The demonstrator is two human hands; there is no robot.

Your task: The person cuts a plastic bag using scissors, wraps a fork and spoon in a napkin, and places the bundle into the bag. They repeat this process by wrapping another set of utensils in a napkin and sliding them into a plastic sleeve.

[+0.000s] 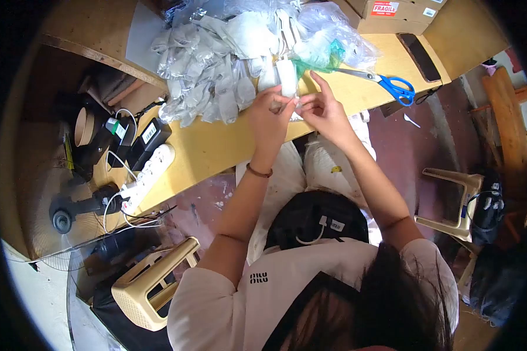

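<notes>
Near the table's front edge, both hands meet at the lower end of a small white wrapped packet point(287, 78). My left hand point(270, 112) has thumb and index finger pinched on the packet's end. My right hand point(324, 110) pinches the same end from the right, its index finger raised. Left of the hands lies a heap of clear plastic bags point(208, 70) with pale contents. A green plastic bag point(335, 54) lies just behind my right hand. Scissors with blue handles point(398, 89) lie on the table to the right.
A dark phone point(419, 57) lies at the table's right, before cardboard boxes point(392, 16). A white power strip point(149, 177), black boxes point(150, 136) and a fan point(64, 216) are at the left. Beige stools point(152, 286) stand on both sides.
</notes>
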